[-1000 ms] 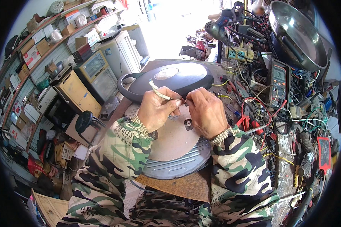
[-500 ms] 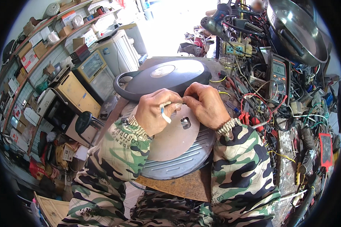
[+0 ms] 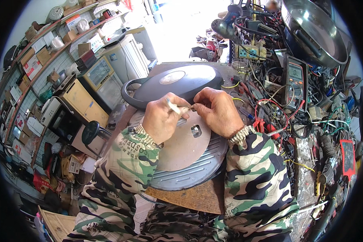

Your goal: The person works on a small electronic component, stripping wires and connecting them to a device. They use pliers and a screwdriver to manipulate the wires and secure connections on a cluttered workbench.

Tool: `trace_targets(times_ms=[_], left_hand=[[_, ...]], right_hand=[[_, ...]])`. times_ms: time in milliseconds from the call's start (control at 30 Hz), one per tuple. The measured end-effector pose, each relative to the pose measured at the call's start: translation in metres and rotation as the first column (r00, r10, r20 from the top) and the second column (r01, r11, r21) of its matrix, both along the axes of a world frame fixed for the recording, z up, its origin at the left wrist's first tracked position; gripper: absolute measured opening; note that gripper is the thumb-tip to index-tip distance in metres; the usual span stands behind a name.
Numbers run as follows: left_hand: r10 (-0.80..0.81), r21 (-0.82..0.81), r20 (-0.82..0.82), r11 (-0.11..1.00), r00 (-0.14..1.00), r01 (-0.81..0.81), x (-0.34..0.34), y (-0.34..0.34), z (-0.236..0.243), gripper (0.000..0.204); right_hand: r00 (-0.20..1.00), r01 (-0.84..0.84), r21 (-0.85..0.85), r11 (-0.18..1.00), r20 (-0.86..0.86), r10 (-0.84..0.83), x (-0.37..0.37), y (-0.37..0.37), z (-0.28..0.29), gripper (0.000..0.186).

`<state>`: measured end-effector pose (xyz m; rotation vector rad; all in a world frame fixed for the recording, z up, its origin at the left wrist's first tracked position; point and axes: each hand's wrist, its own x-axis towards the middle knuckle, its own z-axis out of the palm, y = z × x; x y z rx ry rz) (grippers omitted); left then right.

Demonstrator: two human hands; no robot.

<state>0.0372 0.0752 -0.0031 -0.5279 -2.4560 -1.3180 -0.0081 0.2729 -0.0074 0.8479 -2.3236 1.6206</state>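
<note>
My left hand (image 3: pixel 161 117) is closed around a pale, thin strip (image 3: pixel 173 105), perhaps tape or sleeving. My right hand (image 3: pixel 217 113) is closed in a pinch; its fingertips meet those of my left hand at something small and thin, too small to name. Both hands are over a beige disc (image 3: pixel 183 149) with a square opening and a small metal part (image 3: pixel 196 131) in it. The disc lies on a round ridged metal plate (image 3: pixel 177 181) on the wooden tabletop (image 3: pixel 205 203). Just beyond my hands rests a dark oval appliance cover (image 3: pixel 181 80) with a loop handle.
Tangled wires, a multimeter (image 3: pixel 295 82), tools and a large steel pan (image 3: pixel 310 32) crowd the right. Old appliances (image 3: pixel 84 105), a stool (image 3: pixel 92 133) and laden wall shelves (image 3: pixel 36 64) stand left. Beyond the table is a bright doorway with a heap of objects (image 3: pixel 201 50).
Both hands have shifted slightly away from me and stay together. The pale strip in my left hand has swung about. The small metal part in the disc's opening shows more clearly.
</note>
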Motion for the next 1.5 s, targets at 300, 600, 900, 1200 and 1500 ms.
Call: trace_targets(times_ms=[300, 600, 900, 1200, 1500], left_hand=[[-0.169, 0.484, 0.327, 0.875, 0.930, -0.011, -0.006, -0.019, -0.001, 0.011], [-0.239, 0.542, 0.302, 0.839, 0.923, 0.040, -0.011, -0.009, -0.001, 0.012], [-0.085, 0.343, 0.186, 0.939, 0.979, 0.016, -0.002, 0.001, 0.004, 0.011], [-0.132, 0.155, 0.096, 0.981, 0.987, 0.117, -0.005, 0.005, 0.005, 0.009], [-0.174, 0.137, 0.089, 0.977, 0.981, 0.161, -0.005, 0.001, 0.000, 0.009]], right_hand=[[0.785, 0.201, 0.228, 0.953, -0.620, -0.017, 0.010, -0.009, -0.018, 0.022], [0.619, 0.290, 0.212, 0.933, -0.786, -0.013, 0.008, -0.007, -0.018, 0.015], [0.634, 0.216, 0.075, 0.974, -0.769, -0.082, 0.005, -0.011, -0.011, 0.018], [0.943, 0.109, 0.063, 0.992, -0.323, -0.083, 0.008, 0.001, -0.008, 0.010], [0.982, 0.010, -0.006, 1.000, -0.191, -0.011, -0.002, 0.004, -0.009, 0.011]])
